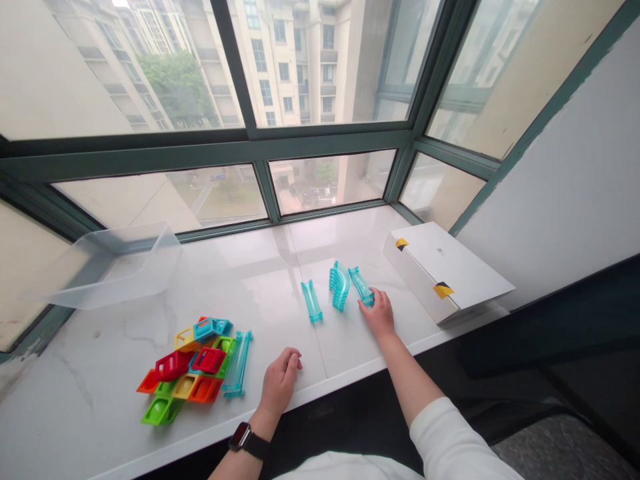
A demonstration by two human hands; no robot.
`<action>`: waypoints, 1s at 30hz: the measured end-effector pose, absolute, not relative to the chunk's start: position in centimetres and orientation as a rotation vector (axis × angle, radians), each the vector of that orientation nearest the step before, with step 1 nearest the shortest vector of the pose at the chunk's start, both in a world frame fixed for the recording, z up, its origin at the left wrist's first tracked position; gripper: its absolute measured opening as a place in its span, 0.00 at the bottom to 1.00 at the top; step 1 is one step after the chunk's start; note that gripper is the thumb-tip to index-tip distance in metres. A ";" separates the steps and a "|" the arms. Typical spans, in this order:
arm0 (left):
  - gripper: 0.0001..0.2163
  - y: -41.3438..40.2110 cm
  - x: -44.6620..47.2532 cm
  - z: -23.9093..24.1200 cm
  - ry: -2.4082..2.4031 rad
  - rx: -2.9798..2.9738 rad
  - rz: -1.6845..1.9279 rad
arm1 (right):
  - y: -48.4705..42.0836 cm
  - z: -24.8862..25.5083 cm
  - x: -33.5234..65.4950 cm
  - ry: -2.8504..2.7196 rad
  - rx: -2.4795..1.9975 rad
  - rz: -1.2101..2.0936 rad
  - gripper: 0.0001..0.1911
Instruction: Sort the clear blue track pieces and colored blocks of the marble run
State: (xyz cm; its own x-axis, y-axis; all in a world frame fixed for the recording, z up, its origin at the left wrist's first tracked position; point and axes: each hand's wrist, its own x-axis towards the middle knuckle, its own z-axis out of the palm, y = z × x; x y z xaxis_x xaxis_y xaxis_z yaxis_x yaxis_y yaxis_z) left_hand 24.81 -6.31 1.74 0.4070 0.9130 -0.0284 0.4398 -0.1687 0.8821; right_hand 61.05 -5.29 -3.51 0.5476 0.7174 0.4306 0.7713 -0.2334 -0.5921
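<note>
My left hand (280, 381) rests loosely curled near the front edge of the white marble sill (280, 267), holding nothing. A clear turquoise straight track piece (237, 363) lies just left of it, beside a pile of coloured plastic track blocks (185, 373) in red, orange, green, yellow and blue. My right hand (379, 313) has its fingertips on the near end of a clear turquoise curved track piece (361, 285). To its left stand a stack of curved turquoise pieces (340, 287) and a single straight turquoise piece (311, 301).
A transparent plastic bin (107, 267) lies tilted on the sill at the left. A white cardboard box (445, 273) with yellow-and-black tape sits at the right. Green-framed windows (330, 143) run along the sill's back, and a white wall (550, 180) stands at the right.
</note>
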 end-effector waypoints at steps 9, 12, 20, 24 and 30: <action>0.18 -6.3 24.8 1.9 1.179 1.785 0.676 | -5.3 -3.7 61.2 -1.179 -1.967 -0.094 0.18; 0.18 -6.3 24.8 1.8 1.178 1.786 0.675 | -5.3 -3.8 61.3 -1.180 -1.969 -0.089 0.18; 0.17 -6.3 24.8 1.6 1.175 1.780 0.667 | -5.3 -3.7 61.3 -1.161 -1.973 -0.058 0.19; 0.17 -6.3 24.8 1.6 1.180 1.785 0.671 | -5.3 -3.5 61.2 -1.157 -1.961 -0.036 0.21; 0.18 -6.4 24.9 2.0 1.187 1.785 0.676 | -5.3 -3.3 61.2 -1.157 -1.948 -0.031 0.23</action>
State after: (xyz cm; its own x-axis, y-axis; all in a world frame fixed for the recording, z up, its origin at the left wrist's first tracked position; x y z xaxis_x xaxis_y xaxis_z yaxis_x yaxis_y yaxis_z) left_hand 24.89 -6.35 2.01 0.3995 0.9165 -0.0229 0.4475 -0.1731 0.8774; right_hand 61.18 -5.33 -3.34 0.5717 0.7099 0.4114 0.7306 -0.2123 -0.6489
